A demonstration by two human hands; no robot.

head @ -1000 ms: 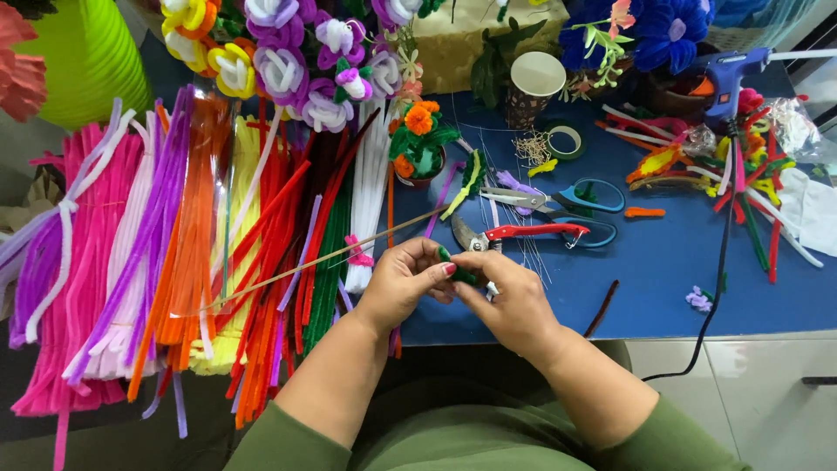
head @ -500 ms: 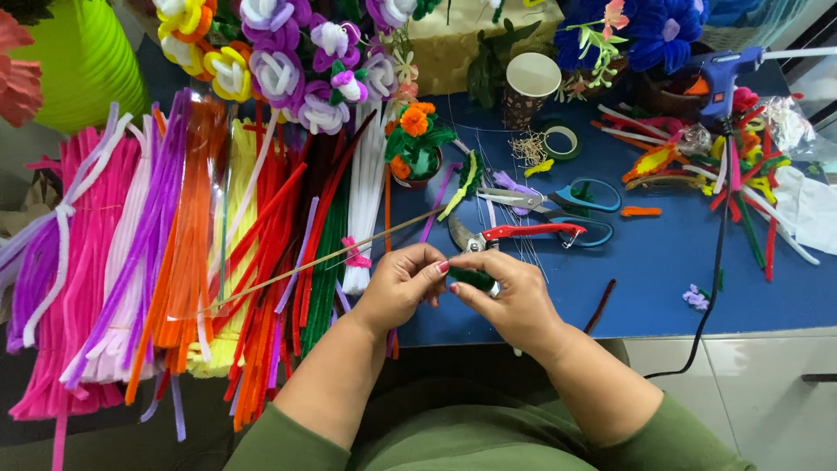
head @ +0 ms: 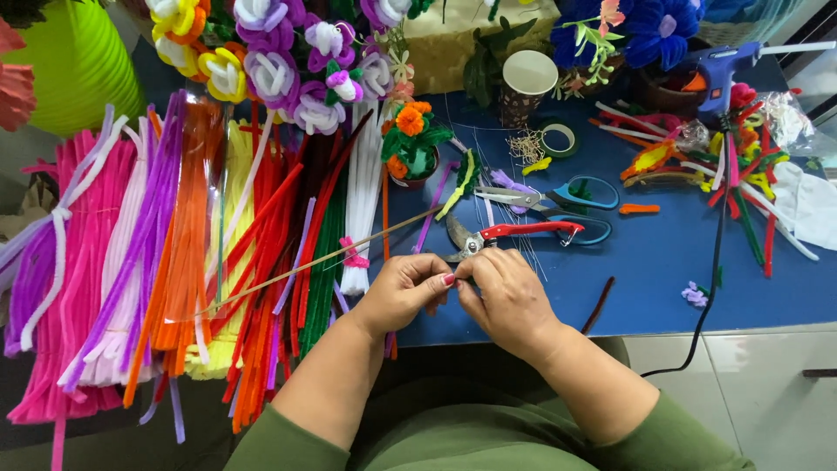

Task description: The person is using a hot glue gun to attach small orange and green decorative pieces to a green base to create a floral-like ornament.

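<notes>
Blue cloth covers the table (head: 663,288) where a person in green sleeves works with both hands at the near edge. The left hand (head: 403,292) and right hand (head: 506,296) meet fingertip to fingertip, each pinched on something small between them; what that piece is cannot be made out behind the fingers. A thin tan stick (head: 323,257) runs from the left hand's fingertips, slanting across the piles to the left, and seems held in the same pinch.

Just beyond the hands lie red-handled pliers (head: 514,234), and past those, teal-handled scissors (head: 567,194). Left of the hands, long pipe cleaners (head: 174,253) lie in sorted bundles of pink, purple, orange, yellow, red, green and white, hanging over the table edge. Finished purple, white and yellow flowers (head: 279,61) crowd the far side above them, with a small pot of orange flowers (head: 411,144) near the middle. A paper cup (head: 527,83) stands further back, a tape roll (head: 560,139) lies beside it, and a blue glue gun (head: 719,74) sits at the far right, its black cord trailing off the front edge. Loose coloured scraps (head: 741,174) lie scattered below the gun, beside a white cloth (head: 811,205).
</notes>
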